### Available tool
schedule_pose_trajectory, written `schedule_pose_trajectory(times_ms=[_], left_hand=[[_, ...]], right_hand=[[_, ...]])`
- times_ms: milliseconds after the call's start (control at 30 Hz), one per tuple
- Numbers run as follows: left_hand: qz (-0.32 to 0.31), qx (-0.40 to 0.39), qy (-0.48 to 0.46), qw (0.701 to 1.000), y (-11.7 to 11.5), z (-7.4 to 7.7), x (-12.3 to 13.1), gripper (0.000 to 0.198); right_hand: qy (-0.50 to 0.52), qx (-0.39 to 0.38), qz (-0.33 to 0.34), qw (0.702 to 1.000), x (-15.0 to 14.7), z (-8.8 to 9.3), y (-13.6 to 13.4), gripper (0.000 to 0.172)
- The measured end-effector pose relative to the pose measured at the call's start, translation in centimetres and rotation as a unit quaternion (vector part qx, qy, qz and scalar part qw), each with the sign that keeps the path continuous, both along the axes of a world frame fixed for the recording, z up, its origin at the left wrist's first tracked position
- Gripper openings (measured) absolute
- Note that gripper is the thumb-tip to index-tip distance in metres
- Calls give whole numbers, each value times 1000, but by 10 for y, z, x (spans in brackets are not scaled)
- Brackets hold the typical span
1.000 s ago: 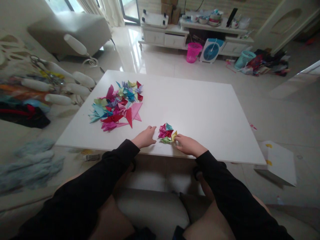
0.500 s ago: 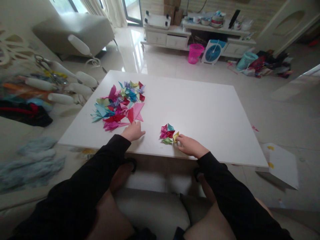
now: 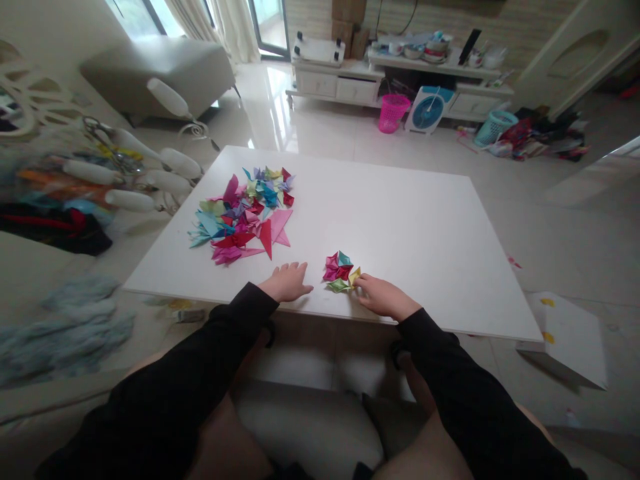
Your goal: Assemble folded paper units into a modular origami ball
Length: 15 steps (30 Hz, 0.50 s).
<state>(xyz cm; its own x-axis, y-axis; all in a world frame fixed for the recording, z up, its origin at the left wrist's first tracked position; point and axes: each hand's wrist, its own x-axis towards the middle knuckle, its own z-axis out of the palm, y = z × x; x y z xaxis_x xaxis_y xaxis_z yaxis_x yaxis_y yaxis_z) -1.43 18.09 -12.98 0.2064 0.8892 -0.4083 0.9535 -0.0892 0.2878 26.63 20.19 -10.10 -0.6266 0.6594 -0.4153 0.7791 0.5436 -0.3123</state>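
Under right hand (image 3: 384, 295), yellow paper (image 3: 355, 275) part-hidden

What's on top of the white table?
On the white table: a pile of folded papers at left and a small cluster by the near edge, its yellow piece touched by the right hand. Anything underneath the pile is covered.
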Motion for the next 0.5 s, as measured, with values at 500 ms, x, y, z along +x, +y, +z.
schedule_pose_trajectory(times_ms=[500], left_hand=[[-53, -26, -19, 998, -3, 30, 34, 66]], right_hand=[[33, 28, -27, 999, 13, 14, -8, 32]])
